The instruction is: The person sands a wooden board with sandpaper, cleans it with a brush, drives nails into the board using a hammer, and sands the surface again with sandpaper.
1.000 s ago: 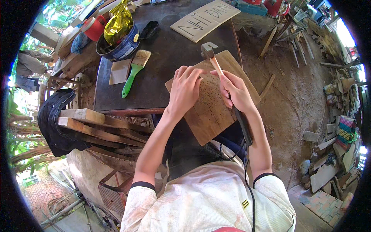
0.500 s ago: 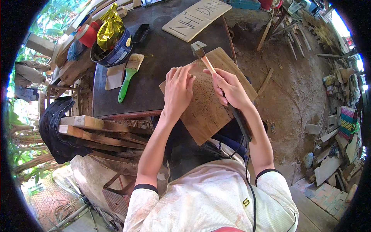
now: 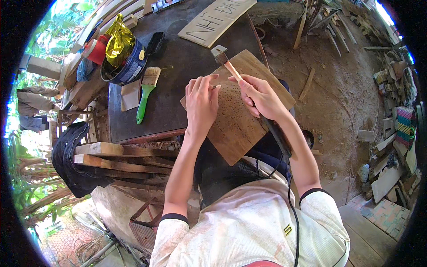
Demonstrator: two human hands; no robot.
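A brown wooden board (image 3: pixel 235 129) dotted with small holes lies tilted on the dark table (image 3: pixel 178 66) and overhangs its near edge. My left hand (image 3: pixel 201 104) rests flat on the board, its fingertips pinching what looks like a small nail (image 3: pixel 215 86). My right hand (image 3: pixel 260 95) grips the wooden handle of a hammer (image 3: pixel 224 62), whose metal head hovers above the board's far corner, just beyond the left fingertips.
A green-handled brush (image 3: pixel 147 91), a blue tin with yellow foil (image 3: pixel 122 58) and a carved light wooden sign (image 3: pixel 215 20) lie on the table. Stacked planks (image 3: pixel 115 155) sit at the left. Wood scraps litter the dirt floor (image 3: pixel 338 89) on the right. A black cable (image 3: pixel 284 160) runs below my right arm.
The hammer head has shifted slightly to the right over the board's far corner. My left hand's fingertips now pinch near the hammer head.
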